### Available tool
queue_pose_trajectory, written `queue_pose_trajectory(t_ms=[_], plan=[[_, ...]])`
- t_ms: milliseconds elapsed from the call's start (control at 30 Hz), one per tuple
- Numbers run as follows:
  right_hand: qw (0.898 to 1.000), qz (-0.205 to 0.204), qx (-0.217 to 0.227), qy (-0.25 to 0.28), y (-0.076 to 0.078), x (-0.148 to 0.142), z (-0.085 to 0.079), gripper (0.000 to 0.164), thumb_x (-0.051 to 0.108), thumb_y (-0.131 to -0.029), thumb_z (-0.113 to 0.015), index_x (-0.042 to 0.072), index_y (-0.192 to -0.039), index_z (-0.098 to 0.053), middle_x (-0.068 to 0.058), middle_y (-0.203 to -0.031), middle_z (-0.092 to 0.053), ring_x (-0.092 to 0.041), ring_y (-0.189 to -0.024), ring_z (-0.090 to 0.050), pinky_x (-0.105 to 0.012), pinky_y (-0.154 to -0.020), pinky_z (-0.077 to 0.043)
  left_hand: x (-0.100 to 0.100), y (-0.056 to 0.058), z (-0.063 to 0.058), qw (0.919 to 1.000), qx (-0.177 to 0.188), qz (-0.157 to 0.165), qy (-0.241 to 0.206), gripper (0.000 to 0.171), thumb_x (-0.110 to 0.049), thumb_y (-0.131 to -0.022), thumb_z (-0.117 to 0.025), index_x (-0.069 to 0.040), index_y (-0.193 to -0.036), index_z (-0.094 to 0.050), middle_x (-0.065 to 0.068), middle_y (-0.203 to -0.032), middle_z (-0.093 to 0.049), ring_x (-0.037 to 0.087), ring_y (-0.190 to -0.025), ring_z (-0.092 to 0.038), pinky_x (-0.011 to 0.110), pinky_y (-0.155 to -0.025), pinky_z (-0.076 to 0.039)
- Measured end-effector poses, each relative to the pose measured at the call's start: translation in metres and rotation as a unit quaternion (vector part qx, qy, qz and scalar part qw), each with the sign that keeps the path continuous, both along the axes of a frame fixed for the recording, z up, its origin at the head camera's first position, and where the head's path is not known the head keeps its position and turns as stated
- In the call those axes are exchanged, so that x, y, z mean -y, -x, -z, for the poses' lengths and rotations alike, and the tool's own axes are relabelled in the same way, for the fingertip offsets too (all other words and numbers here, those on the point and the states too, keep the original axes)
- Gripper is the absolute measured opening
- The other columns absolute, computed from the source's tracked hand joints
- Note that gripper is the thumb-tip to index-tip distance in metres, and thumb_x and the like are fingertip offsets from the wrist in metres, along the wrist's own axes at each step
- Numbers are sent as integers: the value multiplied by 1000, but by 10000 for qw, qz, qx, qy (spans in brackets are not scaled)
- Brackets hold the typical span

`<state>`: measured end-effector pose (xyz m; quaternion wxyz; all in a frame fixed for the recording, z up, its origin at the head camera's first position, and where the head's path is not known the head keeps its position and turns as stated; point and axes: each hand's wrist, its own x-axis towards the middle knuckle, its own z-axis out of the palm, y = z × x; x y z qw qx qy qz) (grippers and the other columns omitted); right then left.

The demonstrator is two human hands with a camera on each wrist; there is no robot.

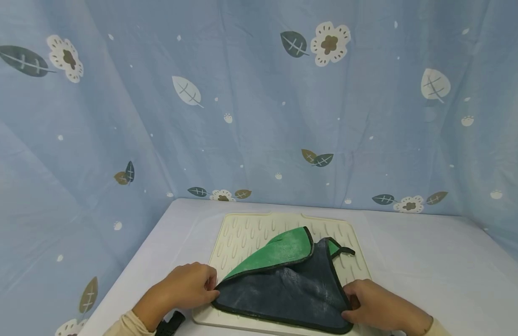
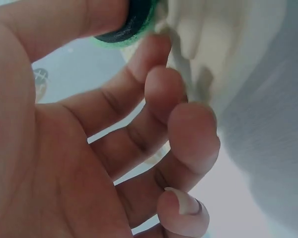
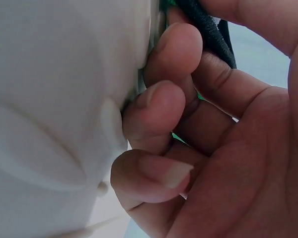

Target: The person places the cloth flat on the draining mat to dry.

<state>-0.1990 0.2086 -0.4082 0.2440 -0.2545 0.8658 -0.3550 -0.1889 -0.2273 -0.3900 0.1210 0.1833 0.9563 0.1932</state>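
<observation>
A two-sided cleaning cloth, dark grey on one face and green on the other, lies on a cream ridged mat. Its far part is folded over, so the green face shows, and a black hanging loop sticks out at the right. My left hand pinches the left corner between thumb and forefinger. At the near right edge, my right hand pinches the black border. Both wrist views show the other fingers curled close over the mat, with the cloth's dark edge at the thumb.
Under the mat is a table with a white cover. A blue curtain with leaves and flowers hangs behind and at the left side. A black strap shows by the left wrist.
</observation>
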Motion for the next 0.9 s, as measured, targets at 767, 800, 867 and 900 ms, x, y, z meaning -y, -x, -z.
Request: queue_pose_trajectory(t_ms=[767, 800, 867, 900], plan=[[9999, 39, -32, 115, 0, 0, 0, 8, 19, -85, -78, 15, -84, -70, 7, -66, -58, -2, -56, -48, -22, -50, -39, -143, 51, -51, 9691, -1958, 1135, 978, 29, -49, -90, -71, -23, -102, -63, -11, -89, -62, 4, -61, -48, 24, -55, -40], [9999, 41, -41, 110, -1, 0, 0, 8, 19, -85, -78, 15, -84, -70, 7, -65, -57, -2, -56, -48, -22, -50, -39, -148, 53, -49, 9687, -1932, 1155, 1051, 30, -49, -90, -70, -24, -104, -63, -11, -90, -62, 4, -62, -49, 25, -56, -41], [9999, 58, -49, 75, -1, 0, 0, 8, 19, -85, -78, 15, -84, -70, 8, -65, -57, -2, -56, -48, -21, -50, -39, -159, 56, -46, 9677, -1873, 1189, 1194, 31, -51, -91, -69, -25, -106, -63, -11, -92, -62, 4, -64, -51, 25, -57, -43], [9999, 52, -60, 79, -1, 0, 0, 9, 20, -85, -78, 15, -84, -70, 8, -65, -56, -2, -56, -48, -21, -50, -39, -163, 58, -43, 9673, -1840, 1206, 1261, 32, -52, -91, -69, -26, -107, -62, -12, -94, -63, 4, -66, -52, 24, -58, -43]])
